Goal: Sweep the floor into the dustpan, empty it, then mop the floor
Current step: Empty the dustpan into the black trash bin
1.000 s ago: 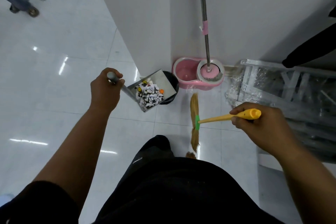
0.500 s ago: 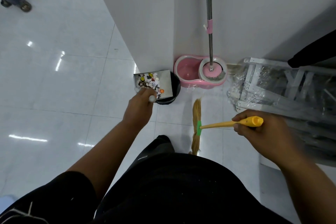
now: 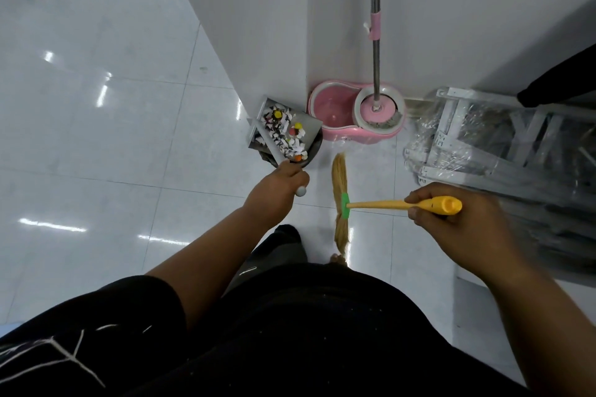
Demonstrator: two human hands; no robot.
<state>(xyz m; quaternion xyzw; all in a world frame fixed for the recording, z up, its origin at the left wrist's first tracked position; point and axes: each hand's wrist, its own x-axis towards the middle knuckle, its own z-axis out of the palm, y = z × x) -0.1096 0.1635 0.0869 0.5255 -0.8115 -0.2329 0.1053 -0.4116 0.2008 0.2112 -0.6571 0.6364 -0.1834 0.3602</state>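
Dustpan (image 3: 310,127) gripped in left hand (image 3: 277,190)

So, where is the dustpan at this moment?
In the head view the dustpan is left of centre, held by the left hand above the black bin at the wall corner, just left of the pink mop bucket.

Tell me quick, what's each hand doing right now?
Left hand: gripping the dustpan by its handle.
Right hand: gripping the broom by its yellow handle.

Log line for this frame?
phase: emptying | left-hand grip: dustpan over black bin, litter in pan | right-hand grip: broom | mop: in pink bucket
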